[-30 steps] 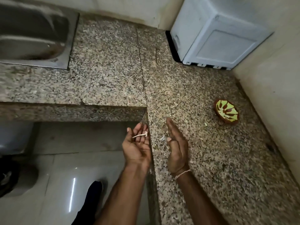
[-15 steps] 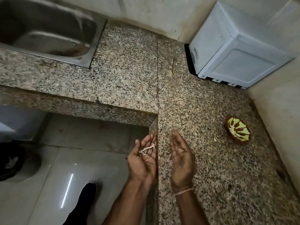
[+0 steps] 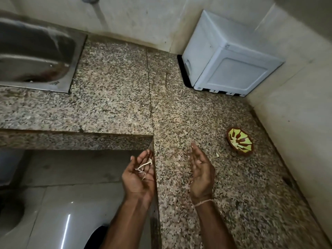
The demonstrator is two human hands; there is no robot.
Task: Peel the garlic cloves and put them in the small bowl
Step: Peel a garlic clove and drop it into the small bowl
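- Sink point(image 3: 36, 56): steel, far left, set in the counter point(image 3: 111, 97).
- Left hand point(image 3: 139, 178): palm up, fingers relaxed, cradling peel scraps point(image 3: 143, 166) off the counter edge.
- Right hand point(image 3: 201, 175): relaxed, palm sideways, empty, above the counter.
- Bowl point(image 3: 240, 142): near the wall; cloves inside not discernible. Peeling seems finished; waste disposal remains.
- Box point(image 3: 228, 69): white, back corner.

More garlic skins point(image 3: 143, 168) in cupped left palm point(image 3: 138, 178).
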